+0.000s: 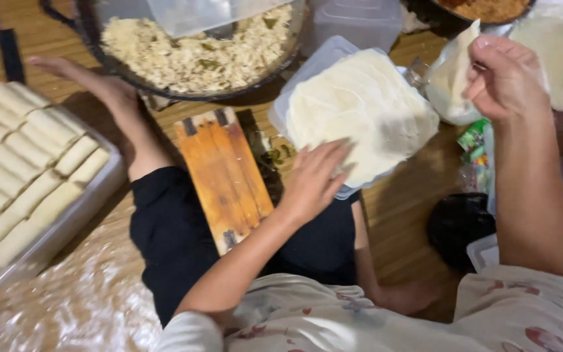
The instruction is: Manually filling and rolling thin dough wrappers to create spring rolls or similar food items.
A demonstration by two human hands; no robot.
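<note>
On the wooden floor (418,215), the left hand (314,179) lies flat, fingers spread, on the stack of pale round wrappers (360,107), while the right hand (506,75) pinches one thin wrapper sheet (452,75) lifted beside it.

Wooden floor (418,202) with roll tray (66,228), filling bowl (184,91).

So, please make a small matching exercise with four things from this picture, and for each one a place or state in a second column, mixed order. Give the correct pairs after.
Column one:
1. left hand
2. right hand
3. rolled wraps
4. shredded filling

Column two:
A. lined up in a clear tray at the left
B. lies flat on the stack of thin wrappers
C. heaped in a large dark bowl at the top
D. lifts one thin wrapper sheet up

Right pairs: 1-B, 2-D, 3-A, 4-C
</note>
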